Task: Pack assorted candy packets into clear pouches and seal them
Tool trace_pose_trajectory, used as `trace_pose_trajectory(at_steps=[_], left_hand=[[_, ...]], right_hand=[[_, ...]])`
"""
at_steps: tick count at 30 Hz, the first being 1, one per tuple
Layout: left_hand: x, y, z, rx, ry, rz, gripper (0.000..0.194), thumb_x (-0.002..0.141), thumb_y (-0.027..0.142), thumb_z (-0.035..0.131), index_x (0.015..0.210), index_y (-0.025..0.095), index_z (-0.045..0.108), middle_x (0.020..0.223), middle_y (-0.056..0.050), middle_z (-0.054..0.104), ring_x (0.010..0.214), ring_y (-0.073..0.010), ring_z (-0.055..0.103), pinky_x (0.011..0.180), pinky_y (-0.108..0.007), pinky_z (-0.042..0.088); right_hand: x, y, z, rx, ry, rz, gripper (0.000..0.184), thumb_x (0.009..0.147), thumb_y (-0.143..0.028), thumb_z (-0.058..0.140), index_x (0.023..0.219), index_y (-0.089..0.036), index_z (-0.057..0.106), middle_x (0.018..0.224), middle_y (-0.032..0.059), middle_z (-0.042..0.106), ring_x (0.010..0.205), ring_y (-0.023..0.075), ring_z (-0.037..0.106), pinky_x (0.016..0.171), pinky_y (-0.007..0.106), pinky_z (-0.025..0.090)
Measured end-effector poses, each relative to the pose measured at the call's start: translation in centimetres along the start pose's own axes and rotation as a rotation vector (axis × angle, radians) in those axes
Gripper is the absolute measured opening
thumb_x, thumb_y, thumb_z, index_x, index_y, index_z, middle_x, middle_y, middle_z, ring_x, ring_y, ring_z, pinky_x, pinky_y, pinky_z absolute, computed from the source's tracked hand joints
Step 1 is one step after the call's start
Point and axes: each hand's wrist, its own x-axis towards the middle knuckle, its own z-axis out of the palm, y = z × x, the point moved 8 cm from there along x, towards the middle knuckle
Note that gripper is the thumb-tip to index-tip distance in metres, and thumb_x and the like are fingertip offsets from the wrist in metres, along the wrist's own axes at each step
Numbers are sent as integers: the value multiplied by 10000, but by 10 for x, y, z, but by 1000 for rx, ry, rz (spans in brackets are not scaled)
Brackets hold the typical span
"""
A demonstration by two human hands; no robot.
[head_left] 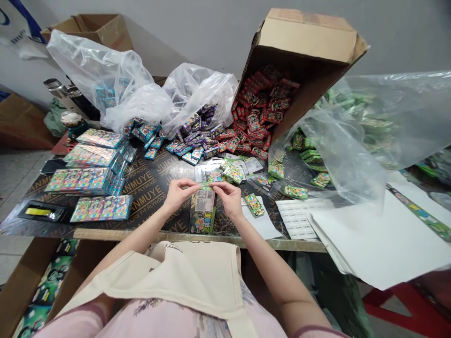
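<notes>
My left hand point(181, 191) and my right hand point(227, 196) face each other at the middle of the table's front. Between their pinched fingertips is a small green packet point(205, 187), one end in each hand. Directly below it lies a flat dark and green printed sleeve point(203, 219), with a greyish printed patch on its upper part. Just beyond the fingers, a colourful green packet point(233, 172) rests on more printed sleeves point(207, 172). Another green packet point(254, 205) lies on white paper to the right of my right hand.
Stacked multicoloured packs point(79, 180) stand at the left, beside a black tray point(44, 212). Blue packets point(144, 134), purple packets point(197, 134) and red packets point(259, 115) lie heaped behind, the red spilling from a tipped carton point(310, 42). Plastic bags point(355, 150) and white sheets point(380, 244) occupy the right.
</notes>
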Motion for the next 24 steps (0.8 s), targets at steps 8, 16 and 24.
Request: trace_pose_trajectory(at_steps=[8,16,24], left_hand=[[19,-6,8,28,-148,-229,217,474,259,826,628,131,740,575,-49,685,509,-149,582,552,-271,471],[4,32,23,505,-190,235,60,661,195,707,610,164,705,679,-55,696,653,-172,620,645,-272,461],[-7,32,46,710,-428,469,186,855,201,570,910,214,746,765,-38,614,717,-154,580,669,-262,433]], right_hand=[[7,-18,-4,-208,-119,-37,161,681,-371,756,696,-212,742,702,8,722,653,181,641,717,351,528],[2,-29,-1,-279,-261,-76,205,704,-419,729,685,-215,730,697,18,705,678,191,629,715,357,521],[13,-19,-83,-779,-177,-225,273,891,-402,533,1024,-261,725,1112,81,657,1103,270,536,991,469,354]])
